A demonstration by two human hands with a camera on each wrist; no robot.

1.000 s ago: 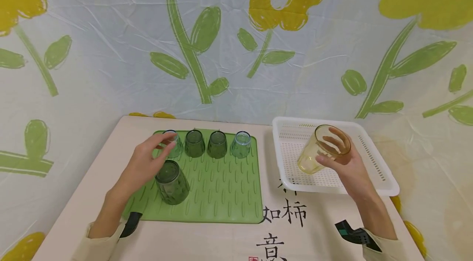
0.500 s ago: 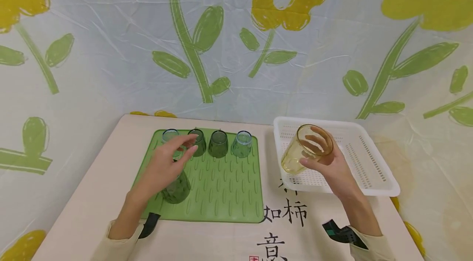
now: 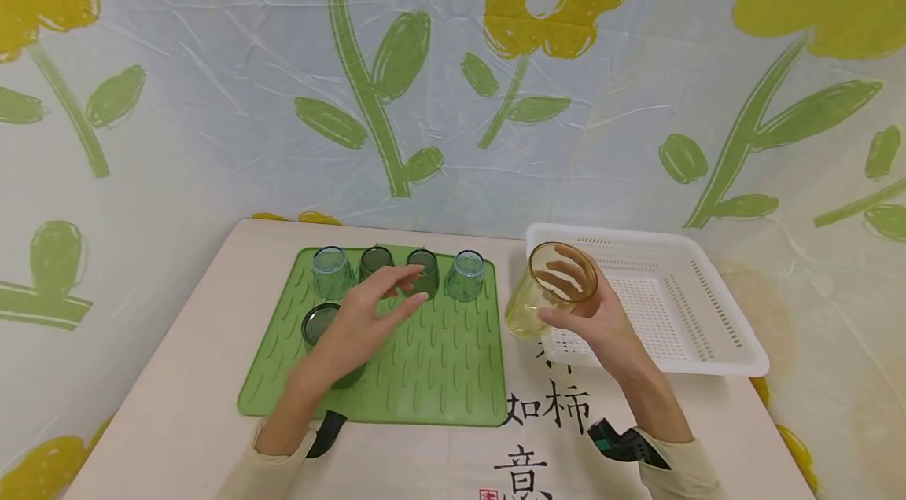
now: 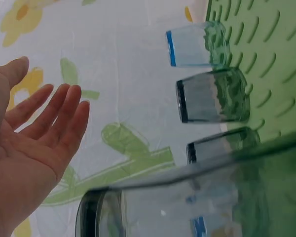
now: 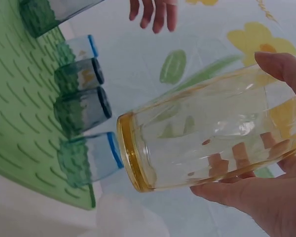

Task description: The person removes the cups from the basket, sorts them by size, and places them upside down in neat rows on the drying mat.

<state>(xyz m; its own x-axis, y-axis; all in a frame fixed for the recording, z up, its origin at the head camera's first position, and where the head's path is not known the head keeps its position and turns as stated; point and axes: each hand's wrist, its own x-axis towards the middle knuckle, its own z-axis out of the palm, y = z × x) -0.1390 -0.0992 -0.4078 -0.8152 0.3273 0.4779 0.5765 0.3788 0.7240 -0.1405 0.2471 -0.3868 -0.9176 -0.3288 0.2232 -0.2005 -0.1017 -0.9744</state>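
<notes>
In the head view my right hand (image 3: 602, 319) holds a tall amber-yellow glass (image 3: 522, 310), tilted, over the left end of the white basket. Its fingers and thumb curl round the glass; the right wrist view shows the glass (image 5: 202, 133) close up. My left hand (image 3: 357, 331) hangs with nothing in it over the green drying mat (image 3: 439, 374). It partly covers a large dark glass (image 3: 320, 319). Behind it stand two small dark glasses, the left one (image 3: 375, 260) and the right one (image 3: 427, 268), between two light-blue glasses, left (image 3: 331, 276) and right (image 3: 465, 280).
A white plastic basket (image 3: 715, 362) with a slotted wall stands to the right of the mat. Black brushed characters (image 3: 524, 476) mark the pale tabletop (image 3: 191, 358) at the front. A flower-printed cloth (image 3: 609, 154) hangs behind the table.
My right hand has carried the yellow glass leftward, from over the basket's middle to its left edge. The left hand has moved right across the mat, past the large dark glass.
</notes>
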